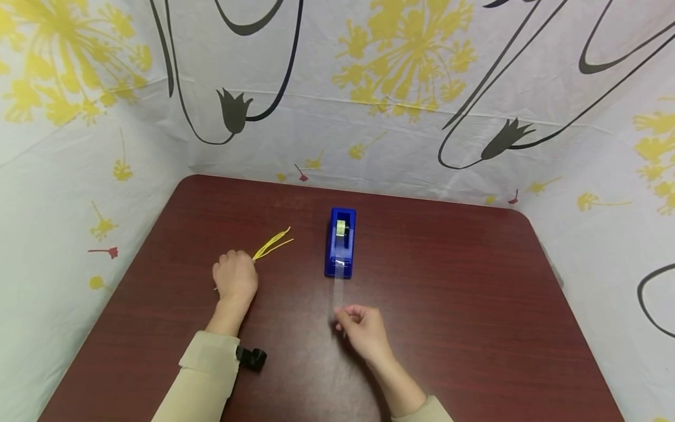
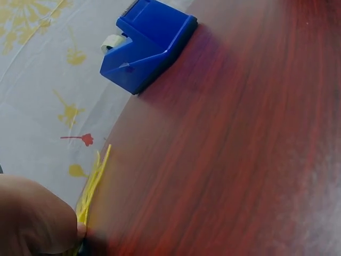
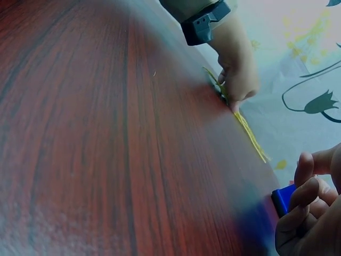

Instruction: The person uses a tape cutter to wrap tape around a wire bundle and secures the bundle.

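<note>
My left hand (image 1: 235,276) grips a bundle of yellow strings (image 1: 271,245) on the left of the dark red table (image 1: 453,293), their loose ends pointing far and right. My right hand (image 1: 365,333), nearer, pinches clear tape (image 1: 338,292) stretched from the blue dispenser (image 1: 350,246) at the far middle

The head view is evenly bright, with a soft shadow beneath the right hand (image 1: 364,331) and a pale sheen on the surface (image 1: 295,334), while both wrist views are dimmer and softer, showing whitish glare towards a lower corner and blue reflection beside the tape dispenser (image 2: 146,53).
</note>
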Available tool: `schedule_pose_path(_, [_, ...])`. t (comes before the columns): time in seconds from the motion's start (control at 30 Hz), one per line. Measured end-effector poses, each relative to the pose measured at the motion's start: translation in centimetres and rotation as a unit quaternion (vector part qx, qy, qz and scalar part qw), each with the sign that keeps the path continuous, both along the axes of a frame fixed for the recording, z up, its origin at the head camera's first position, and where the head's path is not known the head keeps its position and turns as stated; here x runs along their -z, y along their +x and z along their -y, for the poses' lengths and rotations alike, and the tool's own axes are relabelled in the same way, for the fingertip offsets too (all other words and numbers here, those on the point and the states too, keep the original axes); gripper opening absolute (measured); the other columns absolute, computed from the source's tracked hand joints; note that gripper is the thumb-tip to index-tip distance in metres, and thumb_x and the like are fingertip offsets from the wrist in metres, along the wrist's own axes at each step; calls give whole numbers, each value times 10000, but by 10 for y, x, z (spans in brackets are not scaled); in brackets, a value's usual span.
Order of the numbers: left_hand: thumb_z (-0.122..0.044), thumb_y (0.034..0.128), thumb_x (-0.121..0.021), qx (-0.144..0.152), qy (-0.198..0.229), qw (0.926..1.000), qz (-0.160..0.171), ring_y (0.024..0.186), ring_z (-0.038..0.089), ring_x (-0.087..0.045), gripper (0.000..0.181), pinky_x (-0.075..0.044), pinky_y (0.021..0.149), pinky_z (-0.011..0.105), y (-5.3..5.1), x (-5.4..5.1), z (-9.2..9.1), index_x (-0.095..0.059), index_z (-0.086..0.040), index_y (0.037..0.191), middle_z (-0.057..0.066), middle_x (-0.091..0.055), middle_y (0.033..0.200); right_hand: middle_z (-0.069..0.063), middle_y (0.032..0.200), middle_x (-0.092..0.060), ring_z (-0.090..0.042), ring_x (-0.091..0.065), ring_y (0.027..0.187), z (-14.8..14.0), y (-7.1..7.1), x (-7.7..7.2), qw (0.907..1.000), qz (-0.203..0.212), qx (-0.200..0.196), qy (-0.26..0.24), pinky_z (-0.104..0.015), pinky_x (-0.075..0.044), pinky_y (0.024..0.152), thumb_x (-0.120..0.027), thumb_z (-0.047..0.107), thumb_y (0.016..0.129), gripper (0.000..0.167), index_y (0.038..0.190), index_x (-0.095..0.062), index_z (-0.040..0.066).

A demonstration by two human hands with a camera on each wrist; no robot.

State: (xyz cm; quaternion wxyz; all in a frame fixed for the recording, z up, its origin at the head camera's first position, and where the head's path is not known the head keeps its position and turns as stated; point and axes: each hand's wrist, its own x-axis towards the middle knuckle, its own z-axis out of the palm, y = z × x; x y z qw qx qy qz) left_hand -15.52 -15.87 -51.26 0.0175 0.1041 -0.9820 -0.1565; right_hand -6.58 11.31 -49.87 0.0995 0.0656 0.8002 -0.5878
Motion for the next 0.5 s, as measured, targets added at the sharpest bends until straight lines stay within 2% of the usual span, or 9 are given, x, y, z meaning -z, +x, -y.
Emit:
schedule_pose_path(0.13, [-160,1007,-612,44,-44,10000,6,1015,465,-558,278,-435,877,575,1,0,0,-633,117,1016,277,-607,1001,-27,645,-667,-96,-538,526,0,0,0,10000,-38,-31,10,-217,-434,480,-719,174,944,241,880,-746,-56])
schedule_pose_path(0.37, [-168,905,-758,-22,-176,9992,-363,825,411,-625,174,-464,787,542,1,-5,5,-760,5,922,184,-658,828,-23,643,-662,-95,-534,527,1,-1,1,10000,-39,-57,15,-214,-431,479,-716,162,943,233,873,-741,-59])
schedule_pose_path(0.43, [-167,914,-745,55,-230,9993,-305,837,414,-618,192,-458,791,541,0,-5,5,-748,25,922,191,-653,835,-22,642,-660,-95,-531,527,1,-1,1,10000,-59,-62,17,-214,-429,477,-717,156,941,229,870,-741,-60])
schedule_pose_path(0.5, [-123,956,-672,172,-299,9992,-205,882,432,-602,199,-450,801,547,0,-4,5,-705,71,926,224,-639,876,-23,642,-661,-94,-529,524,2,-1,1,9999,-69,-68,34,-213,-427,476,-715,155,942,226,867,-742,-57])
